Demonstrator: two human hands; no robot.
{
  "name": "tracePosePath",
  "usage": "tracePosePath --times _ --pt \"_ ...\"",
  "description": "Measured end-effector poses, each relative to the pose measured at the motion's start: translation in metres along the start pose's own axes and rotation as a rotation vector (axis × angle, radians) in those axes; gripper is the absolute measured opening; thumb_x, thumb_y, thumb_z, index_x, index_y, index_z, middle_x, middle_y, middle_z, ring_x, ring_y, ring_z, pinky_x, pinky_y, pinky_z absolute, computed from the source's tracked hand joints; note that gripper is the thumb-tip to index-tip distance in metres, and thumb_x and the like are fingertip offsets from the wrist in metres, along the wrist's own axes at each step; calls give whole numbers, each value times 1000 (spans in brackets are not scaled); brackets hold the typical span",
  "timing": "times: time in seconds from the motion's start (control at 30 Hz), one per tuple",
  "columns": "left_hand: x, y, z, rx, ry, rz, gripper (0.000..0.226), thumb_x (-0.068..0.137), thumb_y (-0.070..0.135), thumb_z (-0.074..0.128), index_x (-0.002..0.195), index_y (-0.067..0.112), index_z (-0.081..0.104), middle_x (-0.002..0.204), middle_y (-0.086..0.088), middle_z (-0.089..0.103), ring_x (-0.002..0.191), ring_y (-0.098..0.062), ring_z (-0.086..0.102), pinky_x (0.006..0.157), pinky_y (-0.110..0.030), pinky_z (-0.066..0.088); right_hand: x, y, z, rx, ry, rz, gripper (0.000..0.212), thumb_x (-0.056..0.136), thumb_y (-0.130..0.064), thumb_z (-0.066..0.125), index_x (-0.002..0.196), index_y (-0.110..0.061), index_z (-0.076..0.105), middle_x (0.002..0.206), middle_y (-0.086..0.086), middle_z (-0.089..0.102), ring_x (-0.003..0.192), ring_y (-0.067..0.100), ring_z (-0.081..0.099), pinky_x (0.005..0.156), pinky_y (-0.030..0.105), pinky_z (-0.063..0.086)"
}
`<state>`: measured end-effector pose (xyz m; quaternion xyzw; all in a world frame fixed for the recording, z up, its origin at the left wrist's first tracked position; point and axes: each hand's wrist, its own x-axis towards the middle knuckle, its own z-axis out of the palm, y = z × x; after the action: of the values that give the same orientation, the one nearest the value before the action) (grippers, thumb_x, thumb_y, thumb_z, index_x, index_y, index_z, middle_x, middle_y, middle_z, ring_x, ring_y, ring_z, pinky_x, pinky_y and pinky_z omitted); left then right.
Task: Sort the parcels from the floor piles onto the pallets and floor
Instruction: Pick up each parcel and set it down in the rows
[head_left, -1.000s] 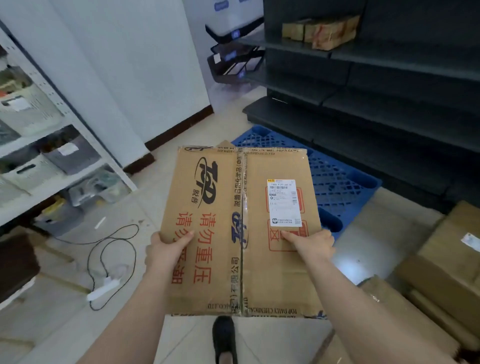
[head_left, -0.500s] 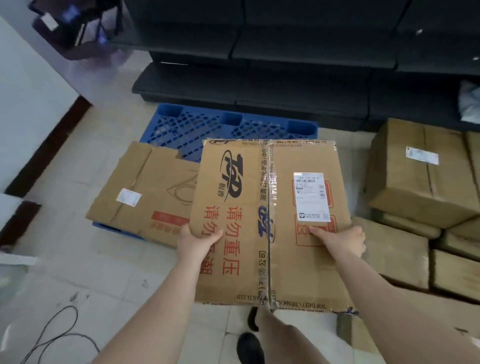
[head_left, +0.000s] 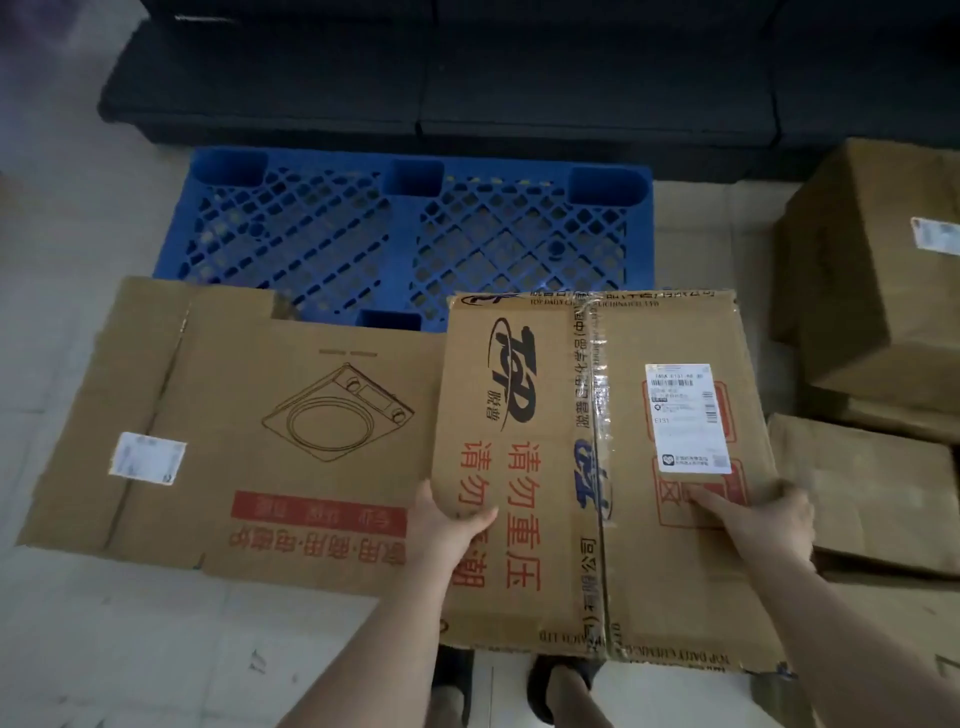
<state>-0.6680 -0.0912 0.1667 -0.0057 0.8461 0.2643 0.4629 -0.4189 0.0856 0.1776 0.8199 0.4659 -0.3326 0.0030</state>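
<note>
Head view now looks straight down, closer than half a second ago: the left hand (head_left: 447, 525) and right hand (head_left: 763, 519) grip the side edges of the taped cardboard parcel (head_left: 597, 483), thumbs on top, lower centre-right, above two dark shoes (head_left: 558, 686). Left lies a flattened carton (head_left: 260, 447) overlapping the blue pallet (head_left: 405, 228) at upper centre. Stacked boxes (head_left: 872, 291) fill the right edge; dark shelving (head_left: 467, 78) spans the top.

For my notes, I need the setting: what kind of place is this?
Probably a warehouse or stockroom handling parcels: a blue plastic pallet lies on the tiled floor, labelled cardboard boxes are piled at the right, and dark shelving runs behind.
</note>
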Motion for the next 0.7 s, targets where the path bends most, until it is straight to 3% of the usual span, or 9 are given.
tracePosePath --times 0.33,0.47,0.6,0.7 --pt "107 -51 41 221 -115 -44 91 70 29 83 143 15 30 137 -6 51 126 -27 50 99 -43 45 70 39 112 27 58 45 101 55 -45 88 136 -11 38 134 10 47 124 35 47 104 57 36" --pt "123 -64 53 245 -102 -13 90 66 33 85 138 17 34 131 -3 55 122 -26 52 99 -44 45 95 47 142 49 79 49 109 54 -57 83 141 -13 33 142 8 42 132 33 39 110 57 29" --pt "123 -72 50 140 -56 -8 65 72 30 81 124 20 44 110 7 52 114 -19 52 90 -38 43 86 45 149 35 101 39 105 62 -58 79 143 -13 29 145 8 37 137 32 30 113 58 19" --pt "123 -73 43 36 36 -54 49 76 36 76 111 24 45 108 3 54 114 -27 54 86 -38 43 61 46 156 11 53 40 104 66 -54 78 145 -12 27 147 9 35 139 30 29 114 54 18"
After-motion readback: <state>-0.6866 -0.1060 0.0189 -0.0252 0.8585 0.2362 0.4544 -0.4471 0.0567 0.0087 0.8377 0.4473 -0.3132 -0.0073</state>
